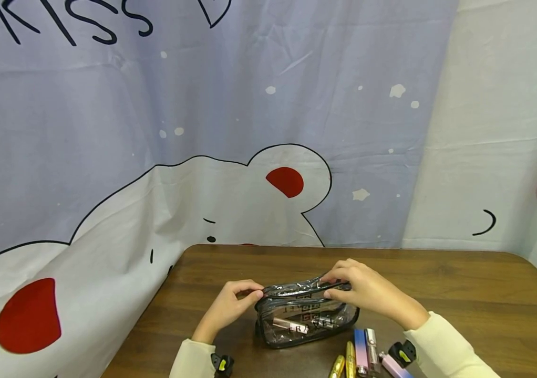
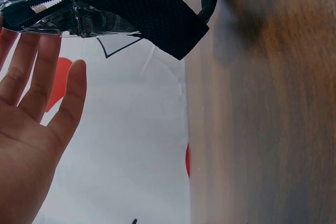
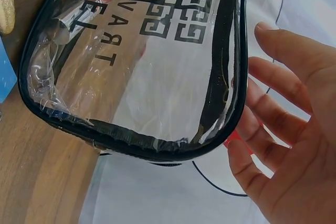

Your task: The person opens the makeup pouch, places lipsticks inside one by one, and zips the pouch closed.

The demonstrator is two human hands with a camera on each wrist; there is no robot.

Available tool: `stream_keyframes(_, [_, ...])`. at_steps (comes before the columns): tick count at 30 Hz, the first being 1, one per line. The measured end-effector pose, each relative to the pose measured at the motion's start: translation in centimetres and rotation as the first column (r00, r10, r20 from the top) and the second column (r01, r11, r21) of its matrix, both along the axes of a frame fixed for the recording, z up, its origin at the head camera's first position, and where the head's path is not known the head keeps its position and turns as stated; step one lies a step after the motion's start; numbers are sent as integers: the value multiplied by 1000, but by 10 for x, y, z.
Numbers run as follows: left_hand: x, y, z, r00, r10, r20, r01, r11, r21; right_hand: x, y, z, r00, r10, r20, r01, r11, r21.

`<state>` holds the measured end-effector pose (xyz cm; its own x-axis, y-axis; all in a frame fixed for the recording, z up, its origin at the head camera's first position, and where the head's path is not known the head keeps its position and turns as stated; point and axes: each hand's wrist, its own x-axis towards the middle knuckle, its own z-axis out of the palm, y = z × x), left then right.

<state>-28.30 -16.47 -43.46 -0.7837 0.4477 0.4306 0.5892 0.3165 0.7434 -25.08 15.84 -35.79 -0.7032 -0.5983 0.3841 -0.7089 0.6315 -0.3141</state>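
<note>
A clear zip cosmetic pouch [image 1: 285, 337] with black trim and printed lettering stands on the wooden table. Inside it lie a pinkish lipstick tube [image 1: 290, 325] and a silvery tube [image 1: 323, 321]. At the pouch's top left corner, my left hand [image 1: 230, 307] pinches the edge; a black fabric strap [image 2: 131, 9] hangs there in the left wrist view. My right hand [image 1: 368, 289] holds the top rim near the right end, thumb on the near side and fingers over the far side. The right wrist view shows those fingers [image 3: 268, 114] along the black piping.
In front of the pouch's right side lie two gold tubes [image 1: 350, 359], a blue-and-pink tube [image 1: 360, 350], a silver-capped tube [image 1: 371, 349] and a pink-lilac tube [image 1: 393, 366]. Beyond the table's back edge hangs a printed curtain [image 1: 249, 105].
</note>
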Motion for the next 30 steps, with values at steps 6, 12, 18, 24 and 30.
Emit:
stream_keyframes(6, [1,0,1,1000,3,-13,-3,1000,2,3,5,-1,999,-30,16,31,1000,-5])
stream_keyframes(12, [0,0,0,1000,7,-18,-7,1000,-9,7,11,-3,999,-50,12,50,999,-15])
stream_keyframes(18, [-2,0,-3,999,1,-34,-1,1000,-11,11,19,-6,997,-59,-50,58,998,-35])
stream_keyframes(24, [-1,0,-2,1000,11,-27,-12,1000,-19,16,30,-11,996,-69,-57,64,994,-88])
stream_keyframes(30, [0,0,-1,1000,15,-8,-15,1000,-19,21,39,-19,989,-108,-101,93,986,-139])
